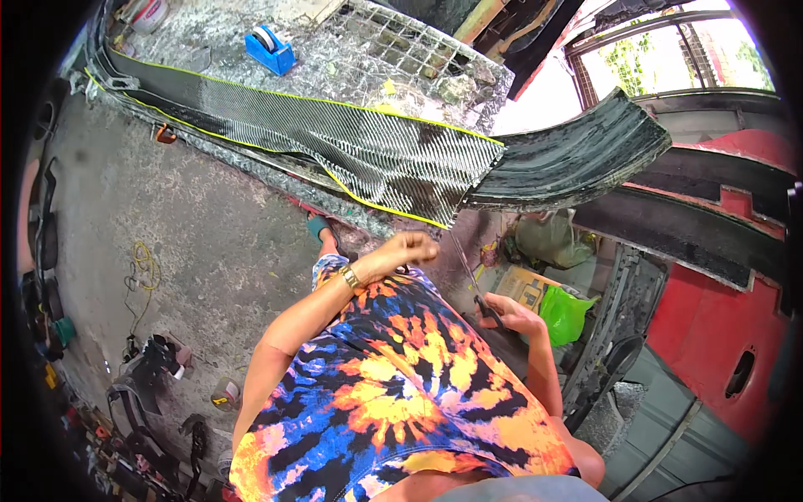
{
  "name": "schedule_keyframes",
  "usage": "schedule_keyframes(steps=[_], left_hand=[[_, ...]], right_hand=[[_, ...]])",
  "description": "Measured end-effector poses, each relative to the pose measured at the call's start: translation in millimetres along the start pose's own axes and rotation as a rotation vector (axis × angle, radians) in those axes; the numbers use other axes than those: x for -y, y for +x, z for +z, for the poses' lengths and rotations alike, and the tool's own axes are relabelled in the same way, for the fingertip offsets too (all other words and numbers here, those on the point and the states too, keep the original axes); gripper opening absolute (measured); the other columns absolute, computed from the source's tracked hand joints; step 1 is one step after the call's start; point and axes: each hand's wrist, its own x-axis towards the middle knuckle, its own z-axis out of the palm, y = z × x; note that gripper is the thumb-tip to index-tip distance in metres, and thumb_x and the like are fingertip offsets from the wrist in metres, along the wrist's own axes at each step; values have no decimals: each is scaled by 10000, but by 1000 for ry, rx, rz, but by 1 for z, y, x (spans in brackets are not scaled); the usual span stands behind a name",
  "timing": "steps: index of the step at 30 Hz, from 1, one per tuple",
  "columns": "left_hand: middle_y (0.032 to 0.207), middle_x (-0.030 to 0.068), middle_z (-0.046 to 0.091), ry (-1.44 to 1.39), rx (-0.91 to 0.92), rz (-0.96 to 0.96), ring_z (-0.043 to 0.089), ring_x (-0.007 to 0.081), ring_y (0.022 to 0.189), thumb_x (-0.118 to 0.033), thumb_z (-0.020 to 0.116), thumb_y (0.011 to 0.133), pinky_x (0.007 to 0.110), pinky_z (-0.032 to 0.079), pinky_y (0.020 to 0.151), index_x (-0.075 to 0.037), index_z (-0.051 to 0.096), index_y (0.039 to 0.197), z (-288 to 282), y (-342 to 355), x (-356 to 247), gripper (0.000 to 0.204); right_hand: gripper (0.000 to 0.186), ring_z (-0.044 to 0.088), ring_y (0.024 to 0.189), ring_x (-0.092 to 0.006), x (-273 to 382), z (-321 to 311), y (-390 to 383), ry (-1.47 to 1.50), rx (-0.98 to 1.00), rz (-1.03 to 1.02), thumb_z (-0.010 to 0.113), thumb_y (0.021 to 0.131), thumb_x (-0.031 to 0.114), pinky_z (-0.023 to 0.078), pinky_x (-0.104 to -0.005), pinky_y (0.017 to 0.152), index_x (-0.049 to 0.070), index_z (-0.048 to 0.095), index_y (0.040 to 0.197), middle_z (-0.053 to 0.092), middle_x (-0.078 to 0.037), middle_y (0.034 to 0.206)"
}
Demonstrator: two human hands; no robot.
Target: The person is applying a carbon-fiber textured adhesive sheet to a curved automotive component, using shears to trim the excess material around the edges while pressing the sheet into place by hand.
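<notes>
Left hand (408, 252) loosely curled, seemingly empty; right hand (516, 315) gripping black-handled metal scissors (487, 309), which could fray the yellow-edged black-and-silver woven strip (393, 155) ahead by snagging.

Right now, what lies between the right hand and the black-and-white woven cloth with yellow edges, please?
The head view shows black-handled metal scissors reaching from the right hand toward the cloth.

Scissor handles (483, 307) partly hidden, tub (149, 15) cut off
</notes>
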Motion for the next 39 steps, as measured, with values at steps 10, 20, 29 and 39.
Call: schedule_keyframes(steps=[10, 20, 29, 39], left_hand=[[853, 95, 622, 625, -52, -84, 576, 157, 819, -382, 535, 949, 294, 448, 759, 14, 640, 976, -7, -63, 52, 410], [760, 168, 641, 753, -342, -158, 619, 287, 725, -437, 441, 960, 394, 456, 695, 33, 624, 893, 13, -111, 80, 509], [644, 87, 618, 571, -245, -156, 587, 182, 473, -414, 430, 973, 316, 489, 447, 29, 599, 834, -24, -96, 119, 494], [748, 88, 625, 747, -328, -195, 538, 173, 667, -506, 425, 952, 341, 450, 645, 48, 591, 765, -24, -171, 78, 608]], right_hand=[[301, 579, 864, -81, -103, -27, 45, 98, 158, 122, 739, 820, 175, 460, -234, 776, 71, 585, 1055, 614, 0, 913], [246, 569, 809, -119, -225, -21, 122, 47, 134, -125, 636, 755, -13, 457, -287, 711, 22, 603, 995, 650, -21, 917], [180, 534, 670, -119, -279, -7, 106, -256, -198, 2, 563, 739, 85, 440, -318, 558, -13, 648, 865, 650, -56, 758], [175, 532, 633, -130, -193, 12, 170, -496, -190, 94, 577, 738, 125, 436, -325, 536, -11, 652, 819, 644, -65, 720]])
